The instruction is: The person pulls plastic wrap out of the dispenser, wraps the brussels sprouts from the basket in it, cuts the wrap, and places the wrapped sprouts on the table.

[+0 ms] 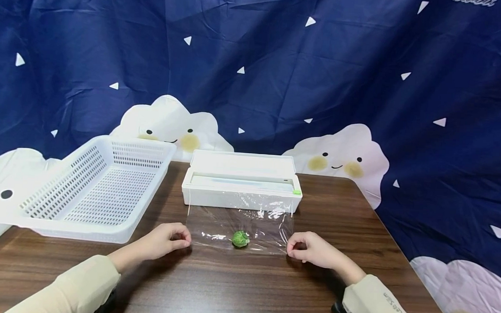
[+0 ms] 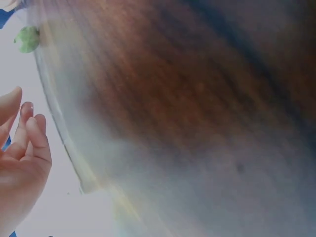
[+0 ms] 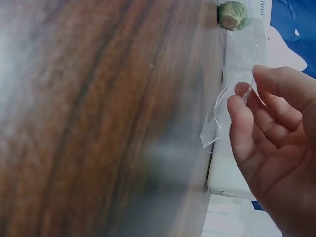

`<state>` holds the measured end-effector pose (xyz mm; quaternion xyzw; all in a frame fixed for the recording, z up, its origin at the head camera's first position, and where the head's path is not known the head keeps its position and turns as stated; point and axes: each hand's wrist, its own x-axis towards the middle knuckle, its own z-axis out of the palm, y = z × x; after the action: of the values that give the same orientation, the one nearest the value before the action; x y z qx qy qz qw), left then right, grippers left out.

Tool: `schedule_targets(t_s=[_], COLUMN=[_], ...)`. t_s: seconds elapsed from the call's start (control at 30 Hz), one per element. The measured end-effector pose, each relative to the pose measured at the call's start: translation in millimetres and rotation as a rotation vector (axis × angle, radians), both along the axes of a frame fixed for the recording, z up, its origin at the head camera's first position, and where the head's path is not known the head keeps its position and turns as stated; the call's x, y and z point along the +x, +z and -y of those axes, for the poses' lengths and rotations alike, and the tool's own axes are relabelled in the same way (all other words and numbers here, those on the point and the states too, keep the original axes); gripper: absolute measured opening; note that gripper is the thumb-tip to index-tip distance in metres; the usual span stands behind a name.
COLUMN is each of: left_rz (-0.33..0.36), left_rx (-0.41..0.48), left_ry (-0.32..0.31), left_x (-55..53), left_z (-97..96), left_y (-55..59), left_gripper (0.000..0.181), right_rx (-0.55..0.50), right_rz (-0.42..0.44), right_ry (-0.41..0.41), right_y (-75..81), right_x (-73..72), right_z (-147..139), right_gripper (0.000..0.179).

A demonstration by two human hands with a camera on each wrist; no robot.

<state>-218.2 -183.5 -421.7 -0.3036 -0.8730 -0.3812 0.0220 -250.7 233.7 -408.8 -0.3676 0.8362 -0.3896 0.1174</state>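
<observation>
A sheet of clear plastic wrap (image 1: 220,220) stretches toward me from a white wrap dispenser box (image 1: 240,200) with its lid raised. My left hand (image 1: 167,240) pinches the near left corner of the wrap. At the near right corner, my right hand (image 1: 315,249) pinches the wrap between thumb and fingers; loose film shows by the fingertips in the right wrist view. A green Brussels sprout (image 1: 240,239) sits midway between the hands, within the sheet's outline. Whether it lies over or under the film I cannot tell. The left wrist view also shows the sprout (image 2: 27,39), with glare around it.
A white perforated plastic basket (image 1: 106,197) stands on the left of the brown wooden table (image 1: 228,291). A small green slider (image 1: 297,192) sits at the box's right end. Behind the table hangs a dark blue cloth (image 1: 255,49) with clouds and triangles.
</observation>
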Motion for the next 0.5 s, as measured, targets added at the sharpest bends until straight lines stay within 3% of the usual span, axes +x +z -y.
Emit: schedule_targets(t_s=[0.5], left_rz=[0.208], left_rx=[0.149], left_ry=[0.107], left_x=[-13.0], left_z=[-5.6], left_y=[-1.3], left_gripper=[0.005], right_rx=[-0.038], right_rz=[0.034], right_ry=[-0.142], right_y=[9.0], right_x=[-7.3], right_z=[7.7], right_gripper=[0.012])
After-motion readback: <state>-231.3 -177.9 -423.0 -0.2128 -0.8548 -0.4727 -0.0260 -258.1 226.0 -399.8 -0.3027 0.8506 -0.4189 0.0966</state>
